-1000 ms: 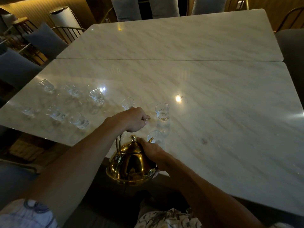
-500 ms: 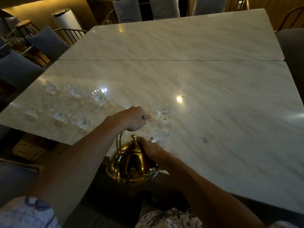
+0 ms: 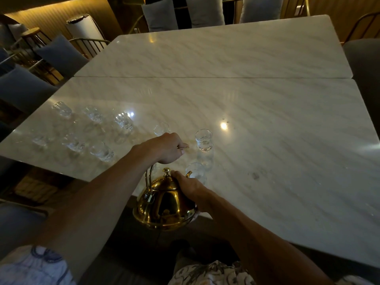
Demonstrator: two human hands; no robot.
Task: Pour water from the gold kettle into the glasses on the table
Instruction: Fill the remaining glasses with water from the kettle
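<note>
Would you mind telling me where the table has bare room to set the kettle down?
The widest bare patch is the marble table right of the upright glass; the far slab beyond the seam is bare too. The left is crowded with the glass cluster, and the gold kettle with both hands fills the near edge.

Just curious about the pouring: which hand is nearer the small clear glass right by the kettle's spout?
Right. The right hand rests on the gold kettle beside that small clear glass; the left hand grips the handle further left.
</note>
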